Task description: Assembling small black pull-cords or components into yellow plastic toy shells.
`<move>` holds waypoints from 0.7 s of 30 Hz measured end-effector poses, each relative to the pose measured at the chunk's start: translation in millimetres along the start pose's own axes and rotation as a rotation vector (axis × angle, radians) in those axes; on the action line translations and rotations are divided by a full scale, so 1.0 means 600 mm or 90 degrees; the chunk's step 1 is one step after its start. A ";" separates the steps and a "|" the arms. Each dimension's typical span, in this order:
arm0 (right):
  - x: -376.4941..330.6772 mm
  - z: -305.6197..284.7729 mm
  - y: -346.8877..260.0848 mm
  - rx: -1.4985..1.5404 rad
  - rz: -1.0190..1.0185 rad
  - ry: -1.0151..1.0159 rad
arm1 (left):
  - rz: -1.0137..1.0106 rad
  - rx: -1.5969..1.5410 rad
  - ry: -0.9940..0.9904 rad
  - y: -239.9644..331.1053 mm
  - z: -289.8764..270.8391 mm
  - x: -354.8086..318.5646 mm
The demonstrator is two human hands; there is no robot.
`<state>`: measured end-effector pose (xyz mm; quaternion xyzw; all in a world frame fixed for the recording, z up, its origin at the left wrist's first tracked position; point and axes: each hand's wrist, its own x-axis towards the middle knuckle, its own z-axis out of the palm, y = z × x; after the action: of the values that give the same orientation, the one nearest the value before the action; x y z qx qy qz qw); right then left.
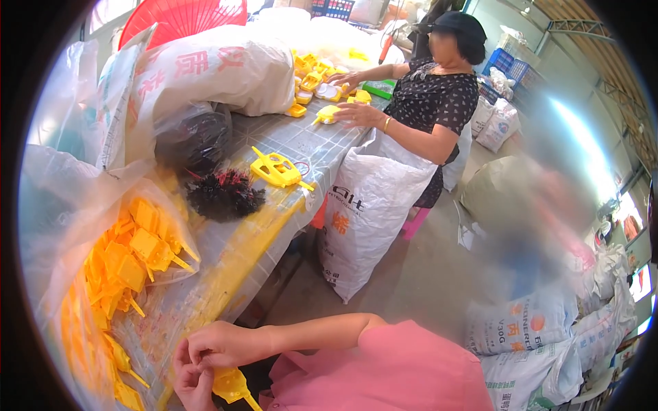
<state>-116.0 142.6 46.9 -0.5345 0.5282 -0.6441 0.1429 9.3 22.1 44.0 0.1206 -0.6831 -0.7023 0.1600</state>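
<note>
At the bottom of the view, near the table's front edge, my left hand (pixel 194 383) and my right hand (pixel 223 344) are closed together on a small yellow plastic part (pixel 232 385). The right forearm comes in from the right, over my pink garment. A clear bag of many yellow plastic parts (pixel 116 274) lies open just left of my hands. Farther up the table lie a pile of thin black and red wires (pixel 224 194) and a yellow plastic casing (pixel 275 168).
A co-worker (pixel 435 96) in a dark patterned top stands at the far end of the table, hands on yellow parts (pixel 327 113). A white sack (pixel 363 212) hangs off the table edge (pixel 301 137). Big sacks (pixel 205 75) lie at the back, more stand on the floor at right (pixel 528 329).
</note>
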 end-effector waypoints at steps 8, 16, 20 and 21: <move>-0.004 -0.008 0.005 0.040 0.129 0.107 | -0.110 -0.125 -0.014 -0.021 -0.024 0.005; 0.000 -0.007 -0.002 -0.379 -0.100 -0.067 | -0.170 -0.418 -0.008 -0.004 -0.001 -0.001; -0.002 0.005 0.009 -0.517 -0.200 -0.090 | -0.204 -0.252 0.037 -0.059 -0.034 -0.001; 0.000 0.006 0.012 -0.460 -0.225 -0.048 | -0.236 -0.255 0.064 -0.063 -0.040 -0.002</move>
<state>-115.8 137.9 40.7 -0.6561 0.6150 -0.4114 -0.1483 17.6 0.9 5.6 0.2445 -0.4883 -0.8336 0.0833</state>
